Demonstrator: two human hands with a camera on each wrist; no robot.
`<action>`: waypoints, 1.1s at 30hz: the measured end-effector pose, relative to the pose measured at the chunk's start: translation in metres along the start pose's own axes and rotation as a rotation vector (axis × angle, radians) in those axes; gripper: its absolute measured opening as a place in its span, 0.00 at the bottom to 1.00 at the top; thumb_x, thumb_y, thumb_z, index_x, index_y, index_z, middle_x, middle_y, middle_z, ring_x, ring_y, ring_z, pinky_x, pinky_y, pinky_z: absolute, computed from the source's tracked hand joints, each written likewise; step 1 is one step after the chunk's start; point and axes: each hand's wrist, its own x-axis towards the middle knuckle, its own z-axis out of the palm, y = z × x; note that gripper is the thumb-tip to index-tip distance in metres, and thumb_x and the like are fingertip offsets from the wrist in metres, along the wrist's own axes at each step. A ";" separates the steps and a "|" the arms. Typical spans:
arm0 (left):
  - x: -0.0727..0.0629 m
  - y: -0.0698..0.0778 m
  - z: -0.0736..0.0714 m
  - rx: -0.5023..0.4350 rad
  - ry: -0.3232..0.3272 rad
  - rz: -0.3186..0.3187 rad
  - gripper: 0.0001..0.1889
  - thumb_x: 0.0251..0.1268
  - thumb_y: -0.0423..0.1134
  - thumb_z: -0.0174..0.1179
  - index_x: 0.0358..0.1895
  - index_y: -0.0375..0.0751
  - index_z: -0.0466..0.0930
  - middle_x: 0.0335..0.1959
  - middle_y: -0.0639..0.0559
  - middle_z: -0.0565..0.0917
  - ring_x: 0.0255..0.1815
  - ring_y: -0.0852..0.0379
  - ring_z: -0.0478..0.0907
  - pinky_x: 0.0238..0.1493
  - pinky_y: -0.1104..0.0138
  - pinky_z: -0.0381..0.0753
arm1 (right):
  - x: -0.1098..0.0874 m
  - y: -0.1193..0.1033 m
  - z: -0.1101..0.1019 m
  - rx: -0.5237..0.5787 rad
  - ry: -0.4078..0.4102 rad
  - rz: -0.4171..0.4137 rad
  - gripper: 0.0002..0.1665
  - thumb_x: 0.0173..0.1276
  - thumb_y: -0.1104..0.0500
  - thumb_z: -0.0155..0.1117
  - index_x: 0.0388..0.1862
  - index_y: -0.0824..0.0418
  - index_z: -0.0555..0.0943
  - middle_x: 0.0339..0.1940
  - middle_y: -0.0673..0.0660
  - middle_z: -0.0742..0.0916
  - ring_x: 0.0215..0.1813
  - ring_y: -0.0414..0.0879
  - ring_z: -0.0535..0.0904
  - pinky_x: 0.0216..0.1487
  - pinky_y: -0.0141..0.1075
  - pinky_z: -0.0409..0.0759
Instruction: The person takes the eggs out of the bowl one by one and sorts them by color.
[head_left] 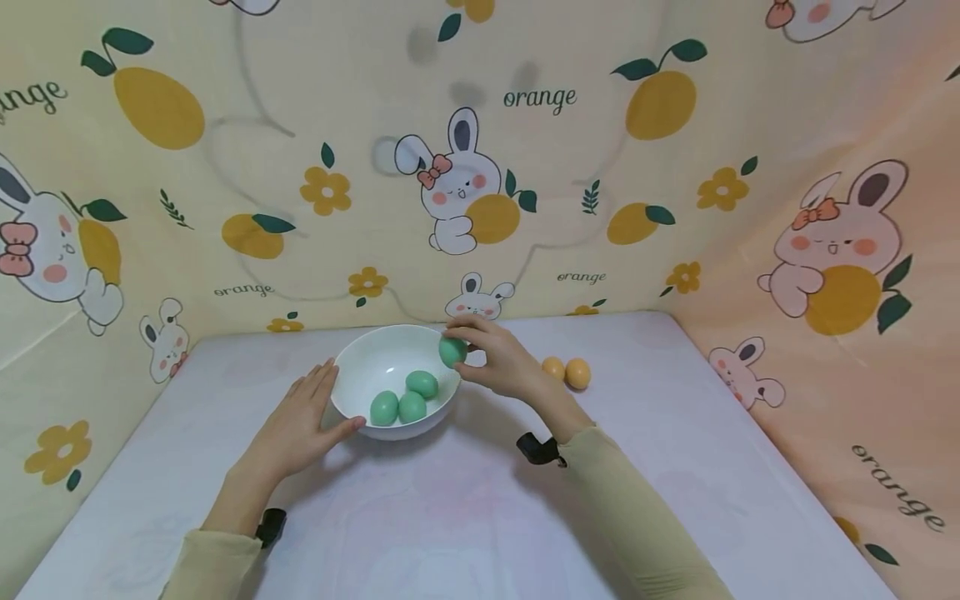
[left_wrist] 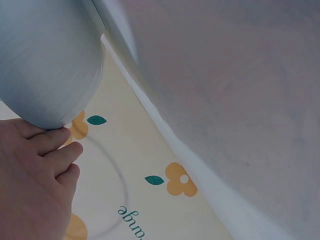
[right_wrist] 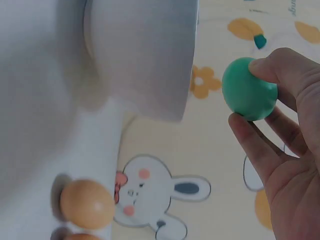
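A white bowl [head_left: 363, 358] stands on the table with three green eggs [head_left: 412, 407] inside, at its near side. My left hand [head_left: 303, 425] rests against the bowl's left side, fingers extended along the wall and thumb at the near rim. In the left wrist view, the fingertips [left_wrist: 62, 134] touch the bowl's outside [left_wrist: 50, 65]. My right hand [head_left: 498, 358] pinches another green egg [head_left: 452, 352] between thumb and fingers at the bowl's right rim. The right wrist view shows this egg [right_wrist: 247, 90] raised above the rim, beside the bowl [right_wrist: 145, 60].
Two brown-orange eggs [head_left: 577, 373] lie side by side on the table to the right, behind the right wrist. The table has a white cover [head_left: 450, 517]. A patterned cloth [head_left: 570, 167] with rabbits and oranges hangs around the back and sides.
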 end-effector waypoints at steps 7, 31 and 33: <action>0.001 -0.001 0.001 0.009 -0.001 -0.002 0.57 0.70 0.71 0.56 0.81 0.24 0.51 0.82 0.29 0.55 0.83 0.30 0.50 0.82 0.39 0.51 | -0.023 0.003 -0.014 0.018 0.022 0.038 0.26 0.63 0.72 0.74 0.62 0.69 0.82 0.66 0.63 0.80 0.61 0.56 0.81 0.55 0.41 0.88; 0.000 -0.001 0.001 0.013 0.005 0.010 0.56 0.70 0.70 0.56 0.80 0.23 0.51 0.82 0.29 0.55 0.82 0.30 0.51 0.82 0.39 0.50 | -0.087 0.017 -0.026 0.041 -0.211 0.216 0.26 0.64 0.72 0.69 0.63 0.71 0.81 0.61 0.63 0.81 0.55 0.52 0.82 0.54 0.39 0.89; 0.000 -0.001 0.001 0.011 0.005 0.010 0.56 0.70 0.70 0.56 0.80 0.23 0.51 0.82 0.29 0.54 0.82 0.30 0.51 0.82 0.39 0.51 | -0.088 0.018 -0.025 0.040 -0.232 0.215 0.27 0.63 0.72 0.69 0.63 0.71 0.81 0.59 0.62 0.80 0.55 0.51 0.80 0.53 0.36 0.88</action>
